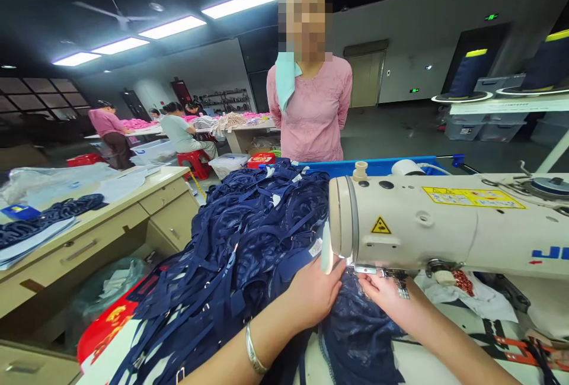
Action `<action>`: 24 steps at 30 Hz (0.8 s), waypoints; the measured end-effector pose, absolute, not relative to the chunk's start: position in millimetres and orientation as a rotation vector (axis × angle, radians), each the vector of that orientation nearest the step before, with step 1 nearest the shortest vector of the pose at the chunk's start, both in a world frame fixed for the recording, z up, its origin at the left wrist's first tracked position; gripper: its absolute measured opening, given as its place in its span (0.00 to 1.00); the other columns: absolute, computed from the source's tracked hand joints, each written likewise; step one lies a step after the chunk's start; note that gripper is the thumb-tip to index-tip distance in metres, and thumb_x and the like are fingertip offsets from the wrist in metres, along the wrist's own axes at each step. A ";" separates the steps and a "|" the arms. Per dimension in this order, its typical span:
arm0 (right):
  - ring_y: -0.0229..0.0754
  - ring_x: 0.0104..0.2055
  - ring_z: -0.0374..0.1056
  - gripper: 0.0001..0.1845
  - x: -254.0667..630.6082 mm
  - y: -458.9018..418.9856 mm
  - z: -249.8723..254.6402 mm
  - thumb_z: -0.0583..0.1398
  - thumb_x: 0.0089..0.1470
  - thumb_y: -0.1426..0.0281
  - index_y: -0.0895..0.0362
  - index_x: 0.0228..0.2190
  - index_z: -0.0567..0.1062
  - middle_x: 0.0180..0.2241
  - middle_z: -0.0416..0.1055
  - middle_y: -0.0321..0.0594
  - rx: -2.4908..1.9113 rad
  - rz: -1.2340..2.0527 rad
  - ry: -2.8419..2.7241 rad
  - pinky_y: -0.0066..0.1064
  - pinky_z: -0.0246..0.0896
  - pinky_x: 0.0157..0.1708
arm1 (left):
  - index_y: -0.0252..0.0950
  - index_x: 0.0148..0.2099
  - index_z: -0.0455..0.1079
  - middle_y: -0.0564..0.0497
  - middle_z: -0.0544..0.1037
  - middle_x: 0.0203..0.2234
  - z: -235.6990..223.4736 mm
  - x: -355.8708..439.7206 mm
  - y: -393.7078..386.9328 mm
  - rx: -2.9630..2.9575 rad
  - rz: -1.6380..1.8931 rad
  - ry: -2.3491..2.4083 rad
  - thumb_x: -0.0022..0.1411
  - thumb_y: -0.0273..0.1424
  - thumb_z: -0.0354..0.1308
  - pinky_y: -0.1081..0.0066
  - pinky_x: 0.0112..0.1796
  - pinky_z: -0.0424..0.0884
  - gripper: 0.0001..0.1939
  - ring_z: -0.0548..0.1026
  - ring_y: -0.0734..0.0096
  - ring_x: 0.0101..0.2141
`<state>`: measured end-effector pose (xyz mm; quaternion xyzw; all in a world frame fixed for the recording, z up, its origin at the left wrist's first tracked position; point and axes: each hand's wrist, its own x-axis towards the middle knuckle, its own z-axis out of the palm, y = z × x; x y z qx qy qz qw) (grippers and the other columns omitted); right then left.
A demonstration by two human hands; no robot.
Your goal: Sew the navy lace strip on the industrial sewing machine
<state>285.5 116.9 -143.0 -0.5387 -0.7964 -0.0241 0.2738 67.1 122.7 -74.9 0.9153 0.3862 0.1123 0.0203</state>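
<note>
A cream sewing machine (444,219) stands across the right of the table. A navy lace garment piece (355,331) lies under its head. My left hand (313,293) rests flat on the fabric just left of the needle, fingers stretched out, a silver bangle on the wrist. My right hand (384,293) presses its fingers together on the lace right below the presser foot (367,269). A big heap of navy lace garments with straps (240,243) rises to the left of my hands.
A person in a pink top (311,106) stands behind the machine, beside a blue tray (382,166). A wooden desk with drawers (111,225) is at left. Other people sit at tables far back. Thread cones (466,74) stand at upper right.
</note>
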 end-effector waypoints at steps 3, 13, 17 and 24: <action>0.44 0.32 0.70 0.14 284.9 116.9 -142.5 0.52 0.59 0.63 0.48 0.40 0.76 0.34 0.74 0.41 -1.468 -0.083 -2.167 0.31 0.64 0.28 | 0.36 0.54 0.62 0.43 0.67 0.50 -75.3 67.0 122.5 2.837 0.344 1.195 0.68 0.28 0.48 0.59 0.51 0.69 0.14 0.64 0.56 0.55; 0.42 0.28 0.69 0.12 282.9 115.8 -134.7 0.52 0.58 0.65 0.49 0.37 0.76 0.31 0.73 0.40 -1.526 -0.008 -2.163 0.29 0.61 0.24 | 0.37 0.55 0.62 0.44 0.67 0.52 -74.4 67.7 123.0 2.830 0.358 1.188 0.67 0.27 0.49 0.59 0.52 0.68 0.15 0.64 0.57 0.55; 0.43 0.31 0.70 0.13 282.6 115.9 -128.5 0.51 0.58 0.65 0.50 0.36 0.76 0.31 0.74 0.40 -1.497 0.017 -2.172 0.31 0.63 0.27 | 0.37 0.54 0.62 0.44 0.67 0.51 -73.6 67.0 121.9 2.830 0.356 1.190 0.67 0.27 0.48 0.60 0.52 0.68 0.14 0.64 0.57 0.55; 0.42 0.30 0.71 0.15 283.8 120.7 -130.4 0.50 0.59 0.63 0.52 0.33 0.76 0.29 0.75 0.37 -1.436 0.115 -2.172 0.30 0.65 0.32 | 0.36 0.52 0.64 0.44 0.68 0.49 -73.2 67.9 119.4 2.846 0.355 1.202 0.66 0.29 0.50 0.61 0.51 0.68 0.13 0.65 0.57 0.53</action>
